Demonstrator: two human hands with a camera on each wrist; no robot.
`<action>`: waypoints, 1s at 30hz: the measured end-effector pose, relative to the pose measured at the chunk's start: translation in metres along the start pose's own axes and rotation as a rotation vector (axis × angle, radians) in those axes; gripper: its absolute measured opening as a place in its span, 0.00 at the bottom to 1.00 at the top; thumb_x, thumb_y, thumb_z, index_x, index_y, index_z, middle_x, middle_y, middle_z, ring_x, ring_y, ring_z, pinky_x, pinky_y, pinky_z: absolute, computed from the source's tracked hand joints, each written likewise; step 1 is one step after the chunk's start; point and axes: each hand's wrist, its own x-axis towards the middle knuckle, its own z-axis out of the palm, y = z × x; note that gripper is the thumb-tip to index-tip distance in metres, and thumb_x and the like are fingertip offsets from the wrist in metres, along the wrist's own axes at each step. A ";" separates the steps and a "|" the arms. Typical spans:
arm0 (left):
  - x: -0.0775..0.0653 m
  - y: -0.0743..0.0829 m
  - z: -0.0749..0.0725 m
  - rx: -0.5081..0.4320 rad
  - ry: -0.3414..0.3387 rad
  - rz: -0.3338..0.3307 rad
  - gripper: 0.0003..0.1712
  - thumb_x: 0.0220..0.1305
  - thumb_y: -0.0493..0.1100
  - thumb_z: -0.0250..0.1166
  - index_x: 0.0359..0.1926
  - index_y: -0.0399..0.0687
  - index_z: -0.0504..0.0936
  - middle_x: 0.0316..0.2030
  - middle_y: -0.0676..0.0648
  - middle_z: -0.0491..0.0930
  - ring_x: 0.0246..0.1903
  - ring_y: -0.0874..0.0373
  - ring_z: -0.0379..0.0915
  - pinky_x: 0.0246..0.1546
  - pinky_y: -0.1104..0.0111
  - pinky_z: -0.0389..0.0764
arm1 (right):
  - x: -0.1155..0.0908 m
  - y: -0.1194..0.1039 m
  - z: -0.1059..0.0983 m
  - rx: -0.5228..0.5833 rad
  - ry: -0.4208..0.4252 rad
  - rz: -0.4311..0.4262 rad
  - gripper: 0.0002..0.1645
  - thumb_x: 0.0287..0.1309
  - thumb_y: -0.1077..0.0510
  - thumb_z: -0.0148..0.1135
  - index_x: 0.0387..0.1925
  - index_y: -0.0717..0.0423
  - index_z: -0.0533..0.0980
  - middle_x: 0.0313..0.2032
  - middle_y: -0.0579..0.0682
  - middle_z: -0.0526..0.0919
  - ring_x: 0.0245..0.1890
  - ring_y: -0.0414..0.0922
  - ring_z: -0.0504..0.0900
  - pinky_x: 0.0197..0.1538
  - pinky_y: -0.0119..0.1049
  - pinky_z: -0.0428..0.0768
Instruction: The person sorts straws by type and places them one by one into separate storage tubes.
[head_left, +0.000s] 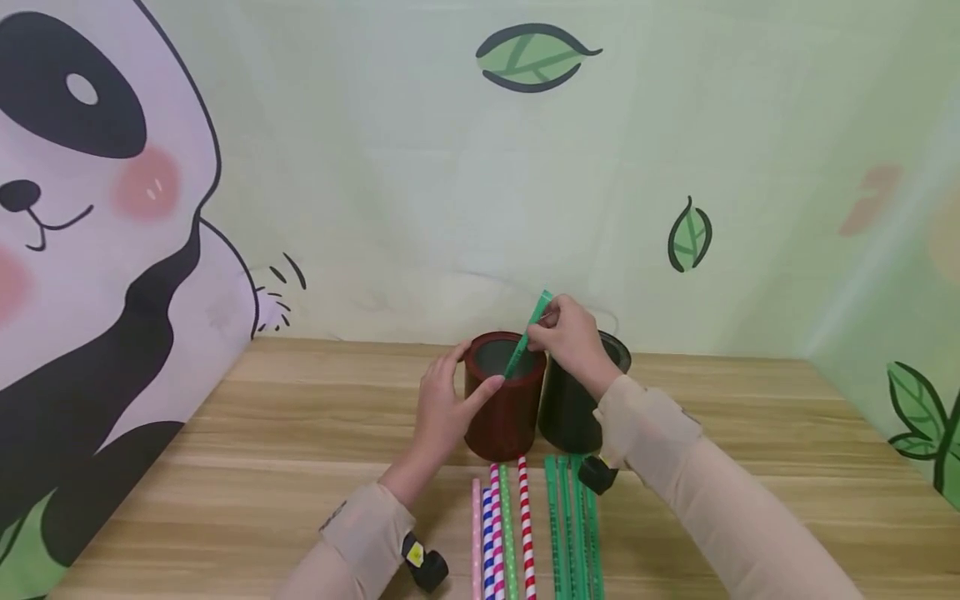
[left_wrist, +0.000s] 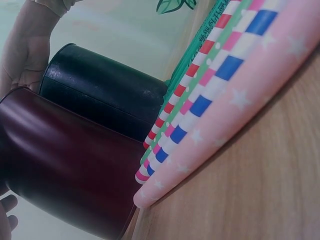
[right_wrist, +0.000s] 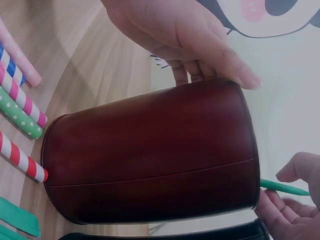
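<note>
A dark red-brown leather-look cylinder holder (head_left: 501, 421) stands upright on the table. My left hand (head_left: 444, 402) grips its left side, the thumb at the front of the rim and the fingers round the far side. Above the mouth, my right hand (head_left: 573, 337) pinches a green wrapped straw (head_left: 537, 315), which tilts with its lower end inside the holder. The right wrist view shows the same straw (right_wrist: 284, 187) passing over the rim between thumb and fingers. How deep it reaches is hidden. A black cylinder holder (head_left: 564, 410) stands close on the right, partly behind my right hand.
In front of the red-brown holder lie patterned straws, among them a red-striped one (head_left: 527, 533) and a pink starred one (left_wrist: 240, 100). Several green wrapped straws (head_left: 573, 533) lie to their right. Behind the wooden table (head_left: 300, 417) rises a panda-printed backdrop (head_left: 375, 167).
</note>
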 end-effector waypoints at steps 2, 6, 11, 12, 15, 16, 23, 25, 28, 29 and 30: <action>0.000 0.001 0.000 0.006 0.000 0.004 0.39 0.56 0.52 0.70 0.64 0.39 0.69 0.58 0.38 0.75 0.59 0.43 0.69 0.62 0.46 0.67 | -0.001 -0.002 -0.003 -0.014 -0.009 0.019 0.24 0.59 0.59 0.56 0.54 0.67 0.66 0.44 0.64 0.82 0.36 0.51 0.87 0.54 0.47 0.81; 0.001 0.002 0.000 0.011 0.000 0.002 0.39 0.56 0.52 0.70 0.64 0.39 0.69 0.58 0.38 0.75 0.59 0.43 0.69 0.62 0.46 0.67 | -0.002 -0.006 -0.011 -0.047 -0.014 0.063 0.37 0.59 0.58 0.56 0.67 0.66 0.57 0.51 0.64 0.81 0.40 0.53 0.87 0.55 0.47 0.80; 0.001 0.002 -0.001 0.009 -0.003 -0.016 0.40 0.55 0.53 0.70 0.65 0.40 0.69 0.58 0.38 0.75 0.60 0.43 0.68 0.62 0.46 0.67 | -0.004 -0.012 -0.023 -0.091 0.017 0.091 0.42 0.61 0.57 0.55 0.72 0.64 0.49 0.58 0.63 0.76 0.40 0.54 0.87 0.55 0.47 0.80; 0.001 0.001 -0.001 0.008 -0.003 -0.018 0.40 0.55 0.53 0.70 0.65 0.40 0.69 0.59 0.39 0.75 0.60 0.43 0.68 0.62 0.46 0.67 | -0.005 -0.013 -0.025 -0.088 0.029 0.087 0.41 0.61 0.57 0.55 0.71 0.63 0.51 0.57 0.63 0.76 0.40 0.55 0.87 0.55 0.47 0.80; 0.001 0.001 -0.001 0.006 -0.001 -0.021 0.40 0.55 0.53 0.70 0.65 0.40 0.69 0.59 0.39 0.75 0.60 0.43 0.68 0.62 0.46 0.67 | -0.009 -0.015 -0.031 -0.074 0.055 0.063 0.37 0.61 0.57 0.54 0.68 0.62 0.56 0.55 0.62 0.77 0.41 0.56 0.86 0.50 0.46 0.83; 0.001 0.000 -0.001 0.007 -0.001 -0.023 0.40 0.55 0.53 0.70 0.65 0.41 0.69 0.59 0.39 0.75 0.60 0.43 0.68 0.62 0.46 0.67 | -0.011 -0.017 -0.033 -0.066 0.060 0.056 0.35 0.61 0.57 0.55 0.67 0.61 0.58 0.55 0.62 0.77 0.41 0.56 0.85 0.48 0.45 0.84; 0.000 -0.001 0.000 0.009 -0.005 -0.031 0.40 0.56 0.54 0.70 0.65 0.41 0.68 0.59 0.39 0.75 0.60 0.43 0.67 0.62 0.46 0.67 | -0.027 -0.023 -0.048 -0.089 0.070 -0.019 0.28 0.63 0.56 0.57 0.62 0.60 0.65 0.51 0.61 0.78 0.45 0.54 0.82 0.40 0.42 0.85; 0.000 0.000 0.000 0.008 -0.001 -0.026 0.40 0.55 0.54 0.70 0.65 0.41 0.69 0.59 0.39 0.75 0.60 0.43 0.68 0.62 0.46 0.68 | -0.032 -0.025 -0.052 -0.114 0.073 -0.038 0.27 0.63 0.55 0.57 0.61 0.60 0.66 0.51 0.61 0.79 0.44 0.54 0.82 0.39 0.40 0.85; 0.000 0.001 0.001 0.007 0.000 -0.024 0.40 0.55 0.54 0.70 0.65 0.41 0.69 0.59 0.38 0.75 0.60 0.43 0.68 0.62 0.45 0.67 | -0.041 -0.026 -0.057 -0.136 0.073 -0.057 0.26 0.63 0.55 0.58 0.60 0.60 0.67 0.50 0.61 0.79 0.43 0.54 0.82 0.37 0.38 0.85; 0.000 0.001 0.001 0.006 -0.001 -0.024 0.40 0.55 0.54 0.70 0.65 0.41 0.69 0.59 0.39 0.75 0.60 0.43 0.68 0.62 0.45 0.67 | -0.044 -0.026 -0.058 -0.135 0.071 -0.057 0.26 0.63 0.55 0.58 0.60 0.60 0.68 0.49 0.60 0.79 0.42 0.53 0.82 0.36 0.38 0.85; 0.000 0.001 0.001 0.006 -0.002 -0.023 0.40 0.56 0.54 0.70 0.65 0.41 0.69 0.59 0.39 0.75 0.60 0.43 0.68 0.62 0.45 0.67 | -0.047 -0.025 -0.059 -0.135 0.068 -0.060 0.25 0.63 0.55 0.58 0.59 0.60 0.68 0.49 0.60 0.79 0.42 0.53 0.82 0.36 0.38 0.85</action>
